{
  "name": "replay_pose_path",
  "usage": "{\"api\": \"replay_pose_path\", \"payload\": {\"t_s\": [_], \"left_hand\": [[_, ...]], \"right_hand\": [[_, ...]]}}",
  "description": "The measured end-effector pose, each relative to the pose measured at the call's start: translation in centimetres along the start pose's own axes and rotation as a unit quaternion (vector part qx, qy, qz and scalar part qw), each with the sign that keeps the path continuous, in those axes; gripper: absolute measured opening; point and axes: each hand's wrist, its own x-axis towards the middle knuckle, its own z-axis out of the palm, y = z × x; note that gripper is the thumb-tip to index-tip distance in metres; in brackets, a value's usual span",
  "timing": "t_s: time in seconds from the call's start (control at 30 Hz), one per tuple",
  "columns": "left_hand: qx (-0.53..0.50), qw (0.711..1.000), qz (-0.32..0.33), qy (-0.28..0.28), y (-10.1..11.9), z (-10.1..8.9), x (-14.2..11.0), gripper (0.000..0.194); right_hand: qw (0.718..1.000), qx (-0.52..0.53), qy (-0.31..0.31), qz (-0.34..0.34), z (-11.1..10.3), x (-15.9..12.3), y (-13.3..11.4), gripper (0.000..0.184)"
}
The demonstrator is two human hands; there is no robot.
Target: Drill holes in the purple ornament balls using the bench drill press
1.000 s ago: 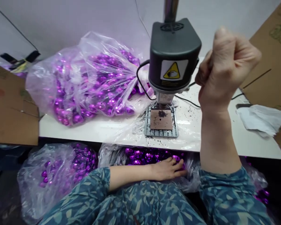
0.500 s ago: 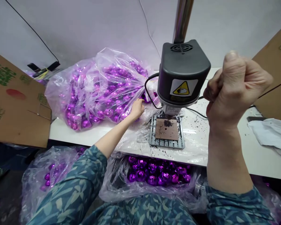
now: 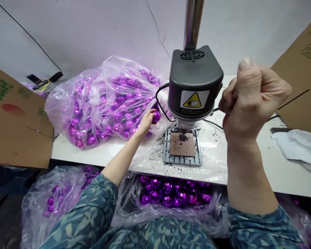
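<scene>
At the mouth of a clear plastic bag (image 3: 111, 93) full of shiny purple balls, my left hand (image 3: 146, 122) has its fingers closed round a faceted purple ball (image 3: 157, 116). Close to the right side of the black drill press head (image 3: 195, 77), my right hand (image 3: 255, 100) is raised in a fist; whatever it grips, if anything, is hidden. Below the drill head, a brown square board (image 3: 182, 148) with a small dark hole lies on a slotted metal base (image 3: 166, 155). Dark shavings are heaped on the board and scattered around it.
Under the table edge, a plastic-lined container holds many purple balls (image 3: 168, 190). Another bag with balls (image 3: 52, 204) hangs at lower left. Cardboard boxes (image 3: 18, 121) flank both sides. White cloth (image 3: 298, 145) lies on the right, and a black cable (image 3: 159, 100) loops beside the drill.
My left hand has drawn back slightly from the bag's mouth, and a purple ball now shows in its fingers. My right fist keeps its place beside the drill head. The view has shifted slightly.
</scene>
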Motion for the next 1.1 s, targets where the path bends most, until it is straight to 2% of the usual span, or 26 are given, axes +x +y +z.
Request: {"api": "replay_pose_path", "payload": {"t_s": [0.07, 0.17, 0.3, 0.43, 0.57, 0.67, 0.87, 1.1], "left_hand": [[-0.124, 0.989, -0.082, -0.018, 0.7, -1.3, -2.7, 0.025], [-0.269, 0.945, -0.165, -0.081, 1.7, -2.1, -6.3, 0.026], [-0.318, 0.917, -0.200, -0.137, 1.5, -1.0, -9.1, 0.022], [-0.273, 0.931, -0.163, -0.182, -0.5, 0.9, -10.2, 0.034], [-0.180, 0.965, -0.089, -0.168, -2.8, 2.5, -10.4, 0.055], [-0.122, 0.977, -0.059, -0.165, -3.7, 3.3, -10.1, 0.062], [-0.071, 0.981, -0.028, -0.178, -4.0, 4.2, -9.5, 0.061], [0.002, 0.987, 0.001, -0.159, -3.8, 5.5, -9.6, 0.059]], "right_hand": [[1.000, 0.003, 0.003, -0.001, 0.1, 0.0, 0.0, 0.050], [1.000, 0.007, 0.013, -0.006, 0.3, 0.0, 0.1, 0.049], [1.000, 0.014, 0.017, -0.018, 0.5, 0.1, 0.4, 0.052], [0.999, 0.024, 0.011, -0.026, 0.5, 0.2, 0.6, 0.058], [0.999, 0.033, 0.008, -0.022, 0.5, 0.2, 0.5, 0.059], [1.000, 0.022, 0.010, -0.009, 0.6, -0.1, 0.2, 0.058], [1.000, 0.007, 0.011, -0.019, 0.5, -0.2, 0.3, 0.060], [0.998, -0.034, 0.005, -0.048, 0.4, -0.2, 0.6, 0.060]]}}
